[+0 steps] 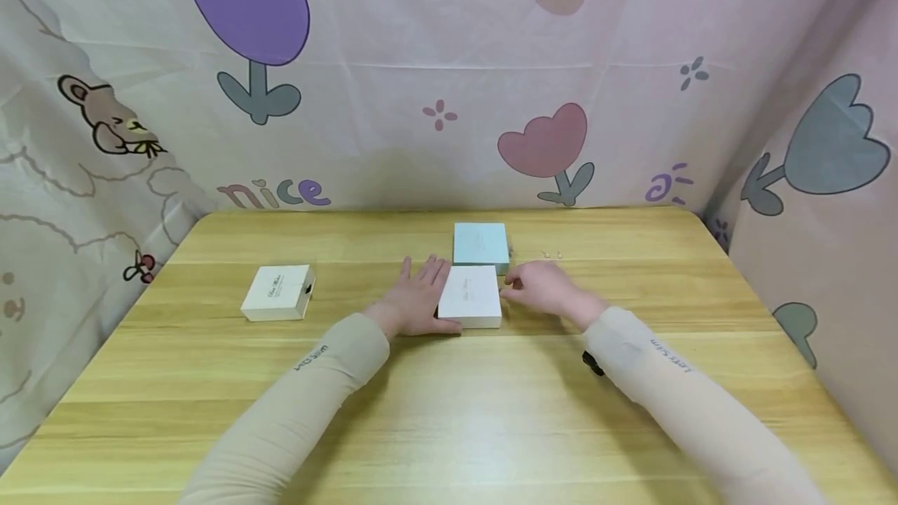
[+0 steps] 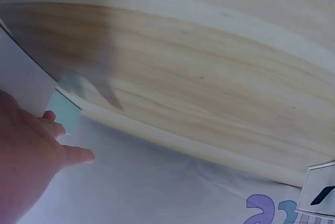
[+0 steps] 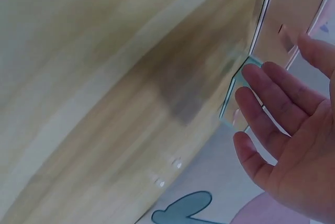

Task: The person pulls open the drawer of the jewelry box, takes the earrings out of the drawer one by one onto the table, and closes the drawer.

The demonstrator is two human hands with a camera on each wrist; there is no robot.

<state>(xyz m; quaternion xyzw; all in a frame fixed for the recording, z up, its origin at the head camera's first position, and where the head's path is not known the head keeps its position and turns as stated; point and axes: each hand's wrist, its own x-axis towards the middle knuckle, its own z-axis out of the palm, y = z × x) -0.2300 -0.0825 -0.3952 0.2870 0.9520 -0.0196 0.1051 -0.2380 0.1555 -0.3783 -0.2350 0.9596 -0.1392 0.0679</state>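
Observation:
A small white box [image 1: 470,294] with faint lettering on its lid lies between the two hands. My left hand [image 1: 418,298] rests against its left side, fingers extended and thumb along the front edge. At the box's right side is my right hand [image 1: 546,287], its fingers loosely bent. In the right wrist view a small tab [image 3: 287,38] sticks out of the box's side near my thumb; the fingers look apart from it. Directly behind the white box sits a light teal box [image 1: 480,244], partly hidden by it.
Another white box [image 1: 277,292], with dark lettering and a dark tab, lies on the left of the wooden table [image 1: 435,427]. Two tiny shiny pieces [image 3: 177,163] lie beyond my right hand. A patterned cloth [image 1: 393,131] hangs behind the table.

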